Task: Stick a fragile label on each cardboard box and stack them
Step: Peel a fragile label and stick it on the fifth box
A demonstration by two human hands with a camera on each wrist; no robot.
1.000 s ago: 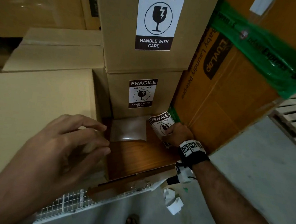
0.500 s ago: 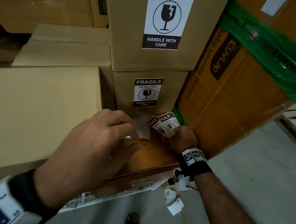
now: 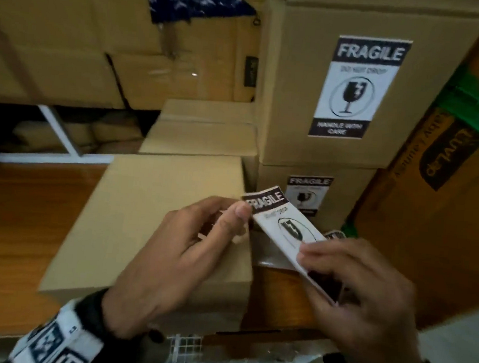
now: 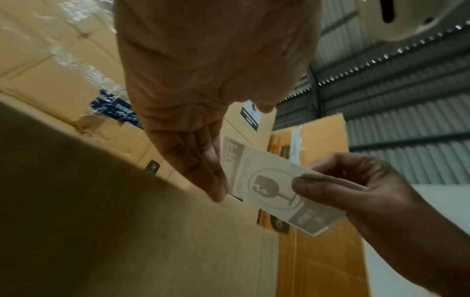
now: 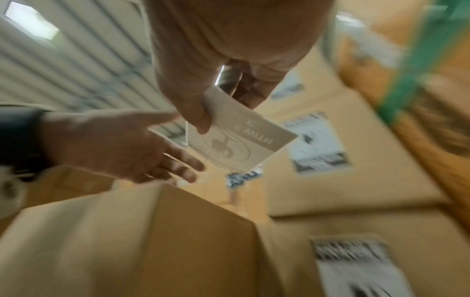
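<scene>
Your right hand point(image 3: 366, 298) gripped stack of fragile labels point(image 3: 288, 235), fingers curled round its lower end. Your left hand point(image 3: 188, 251) pinched top corner of uppermost label, thumb and forefinger closed on it (black FRAGILE band). Both hands hovered over right front corner of unlabelled cardboard box point(image 3: 150, 220) on wooden table point(image 3: 17, 222). Just beyond, at table's right rear, two labelled boxes stood stacked: upper box point(image 3: 295, 100) on lower box point(image 3: 345, 194). Right wrist view blurred; stack's underside point(image 5: 241, 136) showed there.
</scene>
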